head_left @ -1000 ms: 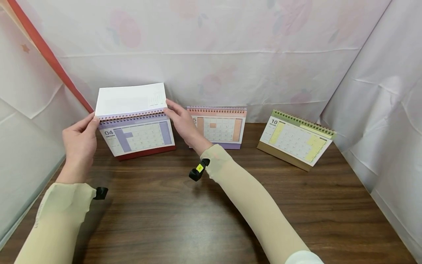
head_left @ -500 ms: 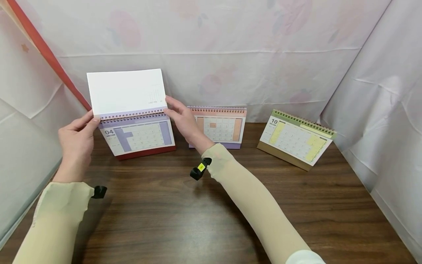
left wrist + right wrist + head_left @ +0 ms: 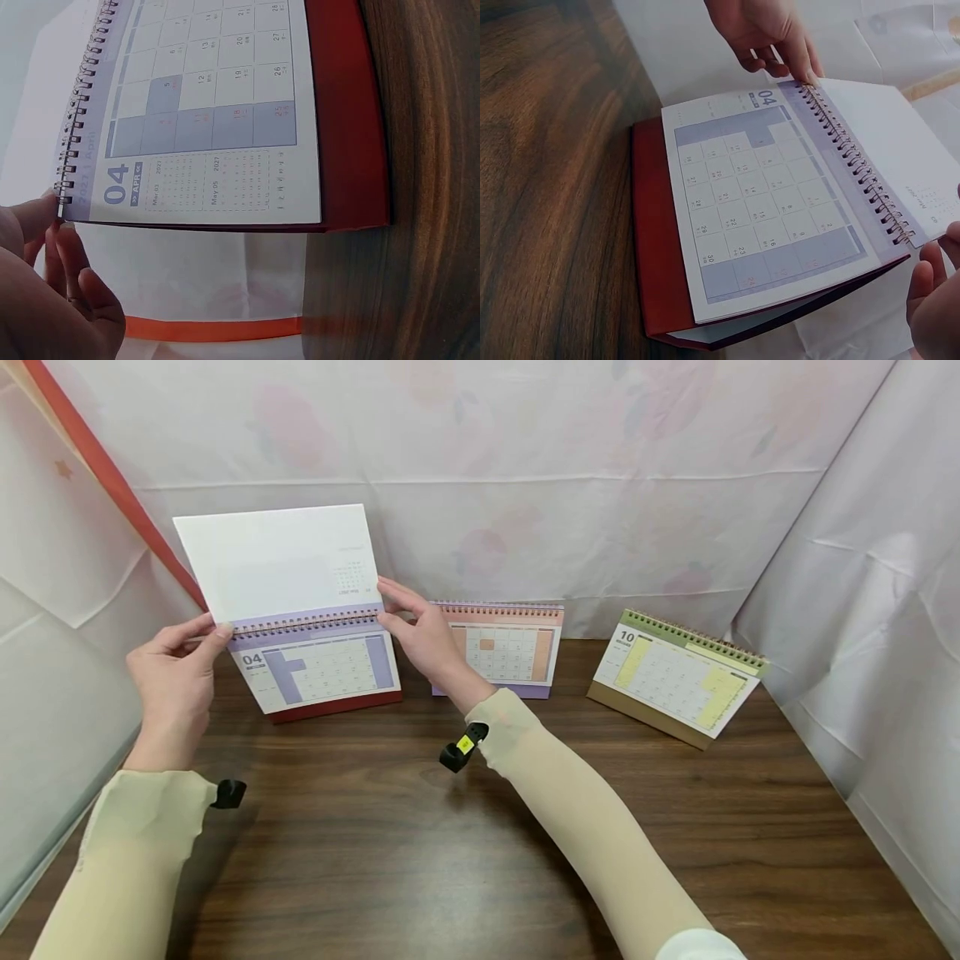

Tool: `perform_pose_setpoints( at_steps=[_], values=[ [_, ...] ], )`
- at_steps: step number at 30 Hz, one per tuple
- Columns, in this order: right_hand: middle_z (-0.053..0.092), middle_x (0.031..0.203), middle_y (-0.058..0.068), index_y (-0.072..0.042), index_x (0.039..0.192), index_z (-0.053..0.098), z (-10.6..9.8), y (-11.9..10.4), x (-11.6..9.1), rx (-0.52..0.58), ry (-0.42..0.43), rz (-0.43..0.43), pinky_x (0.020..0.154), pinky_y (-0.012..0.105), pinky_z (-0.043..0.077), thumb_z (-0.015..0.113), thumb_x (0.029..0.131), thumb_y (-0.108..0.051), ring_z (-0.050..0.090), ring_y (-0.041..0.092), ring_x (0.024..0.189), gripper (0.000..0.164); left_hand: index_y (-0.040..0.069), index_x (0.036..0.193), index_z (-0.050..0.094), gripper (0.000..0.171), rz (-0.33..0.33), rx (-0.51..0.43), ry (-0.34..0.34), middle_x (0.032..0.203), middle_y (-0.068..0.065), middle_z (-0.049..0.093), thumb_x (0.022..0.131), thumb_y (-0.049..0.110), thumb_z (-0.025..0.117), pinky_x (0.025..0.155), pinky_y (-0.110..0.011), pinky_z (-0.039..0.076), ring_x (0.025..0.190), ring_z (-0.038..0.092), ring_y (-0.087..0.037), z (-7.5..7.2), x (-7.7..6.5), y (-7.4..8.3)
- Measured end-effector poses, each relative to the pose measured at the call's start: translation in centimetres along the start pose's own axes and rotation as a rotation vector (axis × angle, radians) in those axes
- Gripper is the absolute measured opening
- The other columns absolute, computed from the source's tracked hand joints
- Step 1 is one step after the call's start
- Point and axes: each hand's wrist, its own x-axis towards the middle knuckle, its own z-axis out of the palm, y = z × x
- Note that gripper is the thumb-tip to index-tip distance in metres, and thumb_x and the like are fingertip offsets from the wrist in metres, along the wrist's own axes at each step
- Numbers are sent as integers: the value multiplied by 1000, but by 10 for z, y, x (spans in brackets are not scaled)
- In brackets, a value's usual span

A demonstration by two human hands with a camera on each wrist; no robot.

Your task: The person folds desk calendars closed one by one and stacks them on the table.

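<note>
A desk calendar with a dark red base stands at the left of the table, its purple 04 April page facing front. Above its spiral binding a white page slants up and back. At the binding's left end my left hand pinches the calendar between thumb and fingers; the left wrist view shows the thumb at the last rings. My right hand pinches the right end, thumb in front, by the page's lower corner. In the right wrist view that hand is partly cut off by the frame's edge.
An orange calendar on a purple base stands partly behind my right hand. Farther right is a green and yellow calendar showing 10, turned at an angle. White cloth hangs behind the wooden table.
The white page has swung up and back from a flatter slant, so more of its face shows. My left hand has shifted slightly left; the right hand has barely moved.
</note>
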Motion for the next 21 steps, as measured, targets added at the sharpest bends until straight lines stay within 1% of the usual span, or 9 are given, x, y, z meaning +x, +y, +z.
perform_pose_setpoints(
  at_steps=[4, 7, 10, 15, 18, 21],
  values=[
    [51, 144, -18, -13, 142, 57, 0, 1, -2, -2, 9, -37, 84, 19, 46, 60, 99, -7, 55, 4, 112, 44, 2, 103, 79, 30, 3, 13, 20, 80, 2, 68, 74, 7, 88, 65, -14, 45, 75, 58, -9, 1, -1, 1],
    [52, 143, -17, -12, 142, 57, 0, 2, -3, 9, 16, -51, 88, 19, 47, 60, 99, -5, 57, 4, 112, 43, 3, 102, 79, 30, -7, 28, 28, 79, 2, 67, 74, 10, 88, 65, -14, 44, 75, 56, -9, 1, -1, 1],
    [53, 143, -16, -13, 141, 58, -1, 2, -5, 21, 19, -47, 95, 19, 45, 60, 99, -5, 58, 4, 114, 43, 2, 101, 79, 30, 0, 21, 35, 78, 1, 66, 74, 11, 89, 64, -15, 44, 75, 56, -10, 1, -1, 1],
    [61, 134, -10, -17, 142, 57, -2, 2, -9, 42, 1, -23, 100, 18, 41, 59, 100, -7, 50, -4, 123, 43, 1, 100, 79, 29, 12, -5, 39, 78, 0, 65, 74, 11, 88, 62, -15, 43, 73, 54, -10, 0, -2, 0],
    [66, 127, -4, -16, 143, 57, -2, 2, -11, 89, -11, -12, 101, 18, 41, 58, 100, -5, 46, -8, 125, 43, -1, 99, 79, 28, 17, -31, 38, 78, -1, 65, 75, 11, 87, 59, -16, 43, 69, 54, -11, -1, -3, 0],
    [67, 127, 1, -11, 142, 57, -1, 3, -12, 137, -15, -14, 101, 18, 41, 57, 100, -1, 46, -7, 126, 44, -3, 98, 78, 27, 31, -52, 27, 77, 0, 67, 77, 11, 86, 56, -16, 43, 63, 54, -11, -3, -3, -1]
  ],
)
